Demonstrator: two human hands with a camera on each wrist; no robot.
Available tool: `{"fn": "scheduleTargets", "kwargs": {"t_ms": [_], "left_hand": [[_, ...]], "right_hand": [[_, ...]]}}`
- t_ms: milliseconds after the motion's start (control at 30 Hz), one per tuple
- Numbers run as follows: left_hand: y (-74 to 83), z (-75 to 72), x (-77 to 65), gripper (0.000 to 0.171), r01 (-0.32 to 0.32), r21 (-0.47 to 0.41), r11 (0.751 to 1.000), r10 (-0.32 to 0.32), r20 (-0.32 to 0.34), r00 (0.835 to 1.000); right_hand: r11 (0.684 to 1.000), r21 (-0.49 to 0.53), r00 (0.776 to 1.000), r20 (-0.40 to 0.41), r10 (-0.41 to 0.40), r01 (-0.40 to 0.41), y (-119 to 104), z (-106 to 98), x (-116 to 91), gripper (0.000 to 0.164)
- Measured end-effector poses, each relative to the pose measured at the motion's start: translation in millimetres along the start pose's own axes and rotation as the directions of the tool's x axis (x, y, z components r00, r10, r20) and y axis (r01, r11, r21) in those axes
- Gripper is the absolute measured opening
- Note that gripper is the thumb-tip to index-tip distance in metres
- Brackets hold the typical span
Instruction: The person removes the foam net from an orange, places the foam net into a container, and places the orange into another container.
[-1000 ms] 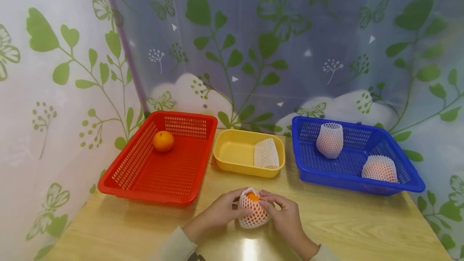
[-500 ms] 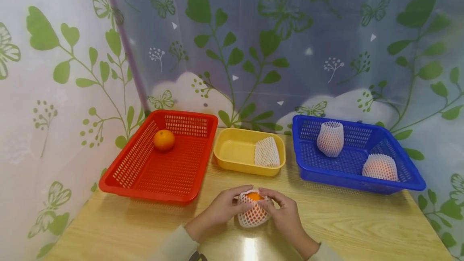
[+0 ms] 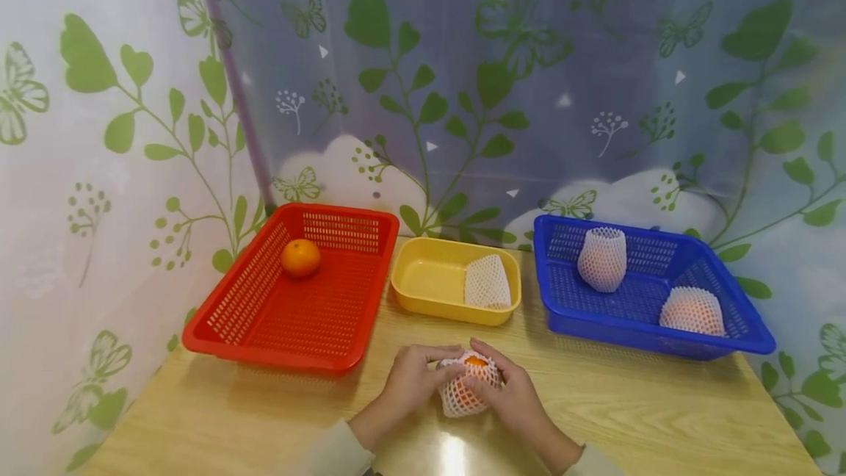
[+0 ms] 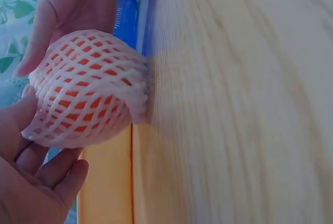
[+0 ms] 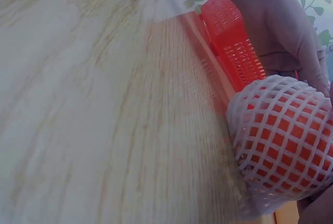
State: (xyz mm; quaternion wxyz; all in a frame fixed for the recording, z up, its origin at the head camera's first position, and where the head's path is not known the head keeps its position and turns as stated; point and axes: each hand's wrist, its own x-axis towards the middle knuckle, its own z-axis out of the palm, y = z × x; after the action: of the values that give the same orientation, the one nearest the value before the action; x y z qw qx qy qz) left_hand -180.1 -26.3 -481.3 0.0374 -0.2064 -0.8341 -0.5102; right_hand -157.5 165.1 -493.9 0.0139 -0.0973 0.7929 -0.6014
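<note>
An orange [image 3: 475, 361] sits inside a white foam fruit net [image 3: 459, 397] low in the middle of the head view, its bare top showing through the net's opening. My left hand [image 3: 411, 379] holds the net's left side, thumb across the front near the rim. On the right side, my right hand [image 3: 518, 392] grips net and fruit between thumb and fingers. The left wrist view shows the net [image 4: 86, 91] stretched round the fruit, with its gathered end toward the wooden table. In the right wrist view, the mesh [image 5: 283, 135] covers the fruit's near side.
A red basket [image 3: 277, 352] at left holds one bare orange [image 3: 300, 258]. Behind my hands, a yellow tray [image 3: 423, 307] contains a flat white foam net [image 3: 487, 283]. At right, a blue basket [image 3: 615, 325] holds two netted fruits [image 3: 603, 259]. A patterned curtain stands behind the wooden table [image 3: 628, 417].
Both hands and the netted orange have shifted slightly right. The net's rim now lies closer round the fruit's top, and less bare orange shows than half a second ago.
</note>
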Motion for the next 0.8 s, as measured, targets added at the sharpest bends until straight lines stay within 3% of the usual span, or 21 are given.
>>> {"fn": "scheduleTargets", "kwargs": {"t_ms": [233,400,467,633,800], "left_hand": [[-4.3,3.1,-0.8,0.025,0.047,-0.089,0.995,-0.049,-0.021,0.999],[-6.3,1.7,-0.1,0.028,0.056,-0.108,0.993,-0.053,0.025,0.998],[-6.3,0.6,-0.9,0.029,0.063,-0.154,0.986,-0.055,0.058,0.997],[-6.0,-0.4,-3.5,0.041,0.097,-0.266,0.959,-0.064,0.129,0.990],[-2.9,1.4,-3.4,0.048,0.104,-0.242,0.965,-0.072,0.140,0.988]], "right_hand": [[0.997,0.056,0.999,-0.013,0.053,-0.052,3.1,-0.2,-0.6,0.049],[0.999,0.037,0.999,-0.018,0.033,-0.032,3.5,-2.3,-2.3,0.042],[0.999,0.037,0.999,-0.028,0.020,-0.019,3.1,-2.8,-2.5,0.039],[0.999,0.044,0.996,-0.090,-0.024,0.028,1.8,-1.9,-0.6,0.028],[0.997,0.049,0.982,-0.180,-0.055,0.064,-0.9,0.1,4.0,0.020]]}}
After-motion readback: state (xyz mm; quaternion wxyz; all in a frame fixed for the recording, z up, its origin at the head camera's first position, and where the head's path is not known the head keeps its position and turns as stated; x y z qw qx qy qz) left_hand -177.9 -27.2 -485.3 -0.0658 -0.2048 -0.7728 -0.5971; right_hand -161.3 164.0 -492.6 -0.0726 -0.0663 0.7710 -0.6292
